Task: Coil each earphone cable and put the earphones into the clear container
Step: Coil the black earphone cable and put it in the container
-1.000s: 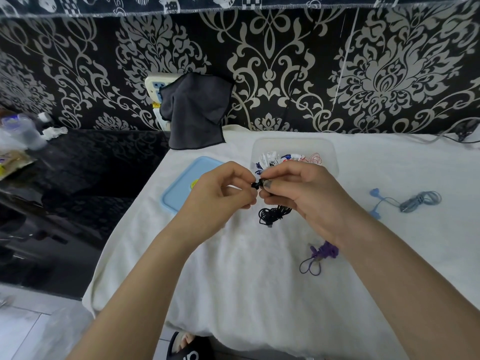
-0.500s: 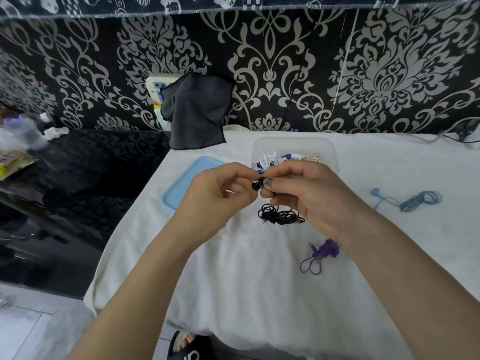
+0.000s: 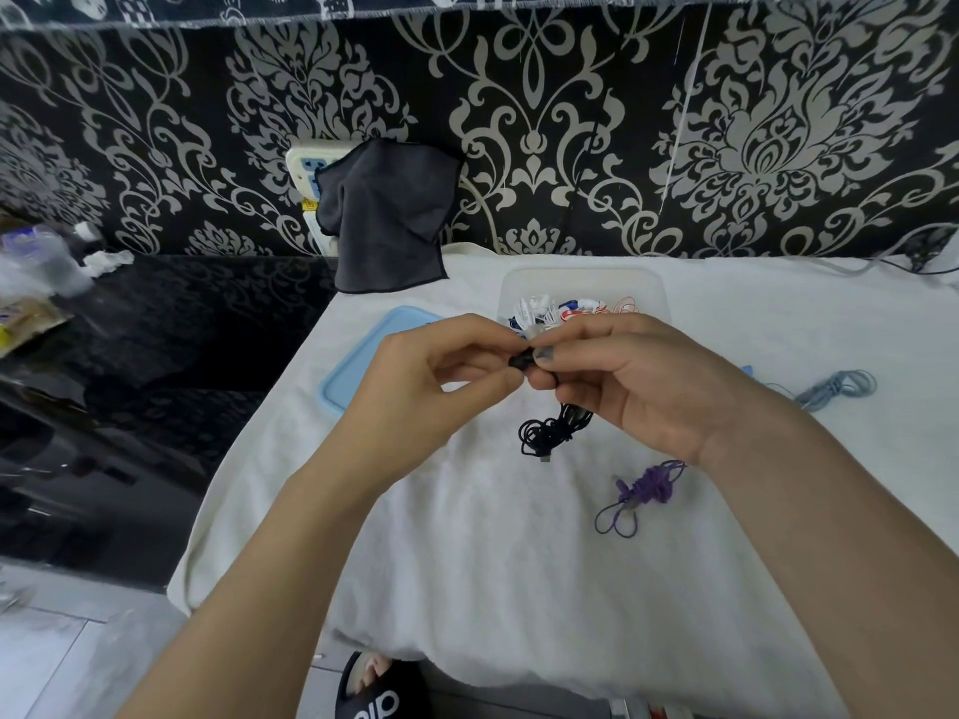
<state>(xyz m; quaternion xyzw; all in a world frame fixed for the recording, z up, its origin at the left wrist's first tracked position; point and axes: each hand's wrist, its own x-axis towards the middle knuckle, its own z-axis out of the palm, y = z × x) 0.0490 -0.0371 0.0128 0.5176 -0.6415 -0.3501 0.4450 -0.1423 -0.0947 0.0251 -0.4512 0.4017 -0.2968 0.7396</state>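
Over the white cloth, my left hand (image 3: 436,376) and my right hand (image 3: 628,381) meet fingertip to fingertip and pinch the black earphones (image 3: 552,430) at their buds. The black cable hangs below my right hand in a loose tangle that reaches the cloth. Just behind my hands stands the clear container (image 3: 584,290), with white, blue and red earphones inside. A coiled purple earphone (image 3: 646,487) lies on the cloth under my right wrist. A blue-grey earphone (image 3: 835,386) lies further right.
A light blue lid (image 3: 363,363) lies left of the container, partly behind my left hand. A dark grey cloth (image 3: 386,215) hangs over a power strip on the patterned wall. A glossy black table (image 3: 155,355) stands to the left. The white cloth (image 3: 493,563) drops off at the front edge.
The hanging black cable swung: bunched under my right hand, then spread sideways on the cloth, now bunched and hanging again. Both hands stayed together in nearly the same place.
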